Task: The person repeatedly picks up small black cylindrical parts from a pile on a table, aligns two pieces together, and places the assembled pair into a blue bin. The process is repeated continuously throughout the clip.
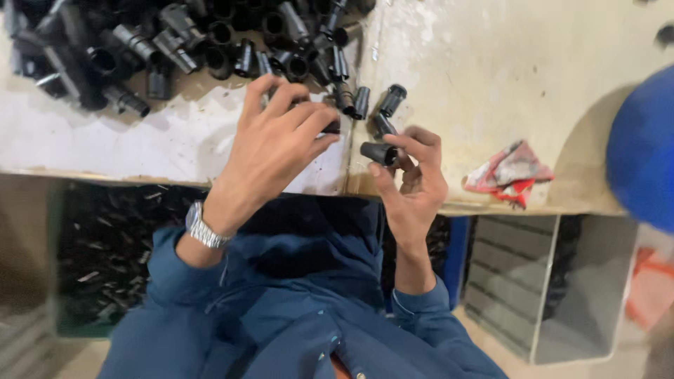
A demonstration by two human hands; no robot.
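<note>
A: Head cam looking down at the bench. Left hand (pixel 274 144) out over the table edge, fingers curled down on a black plastic piece (pixel 331 127) — only a sliver of it pokes out under the fingertips, so grasping it, but can't tell how tight.

B: And the right?

A: Right hand (pixel 414 175) raised just off the table edge, thumb and forefinger pinched round a short black tube (pixel 379 152). Tube lies roughly sideways, open end facing left twd the other hand. Rest of the fingers curled in loosely.

B: Hands touching?

A: No, close but apart. Small gap btwn them, w/ the tube in that gap.

B: What's around?

A: Big pile of black tube fittings (pixel 175 42) top left on the white worktop (pixel 105 140), well back from the left hand. A few loose fittings (pixel 392 100) just above the right hand, near the seam btwn the two tabletop panels. Red-and-grey rag (pixel 509 172) crumpled to the right, near the table edge, apart from the right hand.

B: Wrist?

A: Metal watch (pixel 203 226) on the left wrist, blue jacket sleeves (pixel 175 281) both arms. Dark crate of black parts (pixel 105 253) under the table, left side. Blurred blue round shape (pixel 642 147) at far right, can't tell what.
</note>
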